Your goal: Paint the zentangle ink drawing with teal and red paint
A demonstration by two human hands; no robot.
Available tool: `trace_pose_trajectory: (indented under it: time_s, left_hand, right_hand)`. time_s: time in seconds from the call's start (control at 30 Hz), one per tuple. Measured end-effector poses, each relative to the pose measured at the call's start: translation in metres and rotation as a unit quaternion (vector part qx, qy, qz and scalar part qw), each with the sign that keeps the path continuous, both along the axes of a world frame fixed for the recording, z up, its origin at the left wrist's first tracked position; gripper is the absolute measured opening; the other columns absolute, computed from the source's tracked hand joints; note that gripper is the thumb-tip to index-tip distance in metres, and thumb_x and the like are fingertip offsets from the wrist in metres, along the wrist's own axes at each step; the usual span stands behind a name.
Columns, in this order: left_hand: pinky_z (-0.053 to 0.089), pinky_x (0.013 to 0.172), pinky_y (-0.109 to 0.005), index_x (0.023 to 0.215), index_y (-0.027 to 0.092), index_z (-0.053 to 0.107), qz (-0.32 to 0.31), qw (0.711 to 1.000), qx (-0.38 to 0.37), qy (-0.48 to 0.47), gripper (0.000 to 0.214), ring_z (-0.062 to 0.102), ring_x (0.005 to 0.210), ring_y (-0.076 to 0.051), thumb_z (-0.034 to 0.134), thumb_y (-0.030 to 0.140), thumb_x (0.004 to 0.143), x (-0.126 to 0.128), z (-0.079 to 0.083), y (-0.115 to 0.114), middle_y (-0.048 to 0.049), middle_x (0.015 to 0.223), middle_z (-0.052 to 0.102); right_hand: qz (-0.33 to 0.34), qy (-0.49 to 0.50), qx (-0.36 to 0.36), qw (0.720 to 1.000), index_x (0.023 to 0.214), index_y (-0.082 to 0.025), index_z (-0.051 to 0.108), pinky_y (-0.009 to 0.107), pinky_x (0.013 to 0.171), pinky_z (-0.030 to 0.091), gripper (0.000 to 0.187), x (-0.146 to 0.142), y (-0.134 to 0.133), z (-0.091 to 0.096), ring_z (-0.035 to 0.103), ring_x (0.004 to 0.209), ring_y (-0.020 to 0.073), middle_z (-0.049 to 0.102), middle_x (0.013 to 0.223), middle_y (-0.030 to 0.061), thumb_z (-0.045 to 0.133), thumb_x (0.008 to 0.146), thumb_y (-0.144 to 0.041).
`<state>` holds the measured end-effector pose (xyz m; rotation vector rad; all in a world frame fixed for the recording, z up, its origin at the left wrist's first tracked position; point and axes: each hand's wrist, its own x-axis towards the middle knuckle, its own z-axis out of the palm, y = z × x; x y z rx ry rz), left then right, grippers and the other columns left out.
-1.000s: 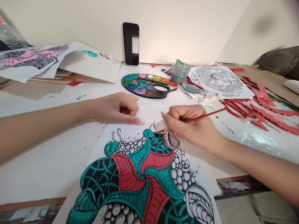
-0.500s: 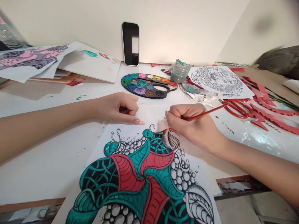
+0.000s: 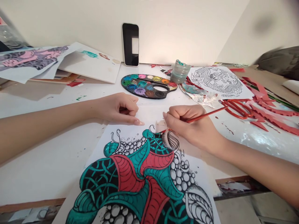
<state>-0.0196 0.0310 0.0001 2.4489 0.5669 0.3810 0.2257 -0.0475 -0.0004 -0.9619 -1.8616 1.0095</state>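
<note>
A sheet with a teal, red and black patterned drawing (image 3: 144, 177) lies in front of me on the white table (image 3: 51, 155). My right hand (image 3: 189, 123) is closed round a thin red paintbrush (image 3: 205, 114), whose tip touches the top of the drawing. My left hand (image 3: 119, 109) rests on the sheet's upper left edge with its fingers curled and its thumb stretched along the paper; nothing shows in it. A dark oval paint palette (image 3: 148, 85) with several colours lies just beyond both hands.
A paint-smeared jar (image 3: 180, 71) stands right of the palette, beside a black-and-white dragon print (image 3: 218, 80). A phone (image 3: 130, 44) leans on the wall. Red paper scraps (image 3: 268, 109) and red scissors (image 3: 235, 107) lie at right; painted sheets (image 3: 35, 59) are stacked at left.
My right hand and the brush shift slightly over the top of the drawing. My left hand stays in place.
</note>
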Motion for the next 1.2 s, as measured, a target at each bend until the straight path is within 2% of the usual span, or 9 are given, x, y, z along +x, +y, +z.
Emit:
trace_pose_trajectory:
  time_s: [0.13, 0.33, 0.5, 0.7, 0.8, 0.9, 1.0, 1.1, 1.2]
  left_hand:
    - [0.026, 0.060, -0.032, 0.050, 0.018, 0.039, 0.003, 1.000, 0.003, 0.004, 0.051, 0.030, 0.061, -0.012, 0.074, 0.028, 0.086, -0.001, 0.000, -0.001, 0.0044, 0.049, 0.032]
    - [0.027, 0.060, -0.032, 0.050, 0.019, 0.038, 0.007, 1.000, -0.010, 0.006, 0.050, 0.031, 0.061, -0.013, 0.072, 0.026, 0.086, -0.001, -0.001, 0.002, 0.0040, 0.049, 0.032]
    - [0.026, 0.056, -0.031, 0.052, 0.020, 0.039, 0.037, 0.998, -0.050, 0.009, 0.047, 0.032, 0.059, -0.012, 0.070, 0.029, 0.087, -0.003, -0.001, 0.005, 0.0044, 0.052, 0.032]
    - [0.024, 0.053, -0.029, 0.055, 0.020, 0.035, 0.064, 0.996, -0.068, 0.001, 0.047, 0.030, 0.057, -0.011, 0.067, 0.029, 0.089, -0.003, 0.001, 0.005, 0.0052, 0.055, 0.032]
    - [0.025, 0.052, -0.028, 0.056, 0.020, 0.035, 0.062, 0.996, -0.063, 0.004, 0.046, 0.032, 0.057, -0.010, 0.065, 0.028, 0.090, -0.003, 0.002, 0.005, 0.0049, 0.055, 0.034]
    - [0.027, 0.052, -0.027, 0.056, 0.020, 0.035, 0.059, 0.996, -0.071, 0.003, 0.046, 0.032, 0.057, -0.010, 0.066, 0.029, 0.090, -0.003, 0.002, 0.006, 0.0044, 0.055, 0.034]
    - [0.027, 0.053, -0.027, 0.056, 0.019, 0.034, 0.053, 0.996, -0.078, 0.007, 0.047, 0.031, 0.057, -0.010, 0.065, 0.030, 0.090, -0.004, 0.001, 0.007, 0.0043, 0.056, 0.034]
    - [0.028, 0.056, -0.028, 0.057, 0.019, 0.032, 0.053, 0.996, -0.067, 0.013, 0.049, 0.031, 0.058, -0.010, 0.064, 0.031, 0.091, -0.005, 0.000, 0.008, 0.0047, 0.056, 0.031]
    - [0.028, 0.058, -0.027, 0.057, 0.019, 0.031, 0.055, 0.997, -0.054, 0.022, 0.050, 0.030, 0.060, -0.010, 0.064, 0.034, 0.091, -0.005, 0.000, 0.008, 0.0054, 0.057, 0.029]
  right_hand:
    - [-0.007, 0.001, -0.005, 1.000, 0.052, -0.021, 0.025, 0.024, 0.043, 0.016, 0.051, 0.001, 0.001, 0.000, 0.023, 0.046, 0.0047, 0.026, 0.048, -0.0076, 0.057, 0.088, -0.002]
    - [0.001, 0.061, -0.004, 0.998, 0.053, -0.018, 0.039, 0.026, 0.042, 0.019, 0.054, 0.001, 0.001, 0.003, 0.028, 0.044, 0.0049, 0.037, 0.047, -0.0066, 0.069, 0.095, -0.033]
    - [-0.068, 0.107, 0.038, 0.991, 0.048, -0.019, 0.045, 0.028, 0.046, 0.022, 0.062, 0.009, 0.003, 0.008, 0.032, 0.044, 0.0076, 0.034, 0.043, -0.0050, 0.063, 0.099, -0.047]
    - [-0.074, 0.111, 0.036, 0.990, 0.068, -0.019, 0.071, 0.030, 0.053, 0.034, 0.056, 0.015, 0.009, 0.030, 0.052, 0.060, 0.0131, 0.061, 0.063, 0.0021, 0.048, 0.103, -0.057]
    - [-0.151, -0.028, 0.094, 0.984, 0.058, -0.015, 0.068, 0.028, 0.060, 0.037, 0.068, 0.017, 0.028, 0.058, 0.047, 0.060, 0.0089, 0.067, 0.064, 0.0038, 0.036, 0.108, -0.048]
    - [-0.205, -0.135, 0.145, 0.959, 0.067, -0.014, 0.068, 0.028, 0.059, 0.033, 0.045, 0.029, 0.067, 0.089, 0.041, 0.052, 0.0040, 0.062, 0.055, -0.0032, 0.047, 0.103, -0.031]
    - [-0.273, -0.153, 0.207, 0.927, 0.058, -0.016, 0.051, 0.031, 0.058, 0.028, 0.040, 0.044, 0.110, 0.112, 0.038, 0.050, 0.0019, 0.050, 0.046, -0.0068, 0.054, 0.094, -0.033]
    - [-0.319, -0.182, 0.206, 0.907, 0.058, -0.015, 0.049, 0.027, 0.059, 0.032, 0.039, 0.054, 0.139, 0.116, 0.037, 0.052, 0.0010, 0.054, 0.048, -0.0036, 0.057, 0.091, -0.034]
    - [-0.305, -0.215, 0.160, 0.914, 0.060, -0.012, 0.054, 0.023, 0.062, 0.036, 0.040, 0.057, 0.151, 0.101, 0.042, 0.053, 0.0011, 0.058, 0.052, -0.0010, 0.051, 0.094, -0.033]
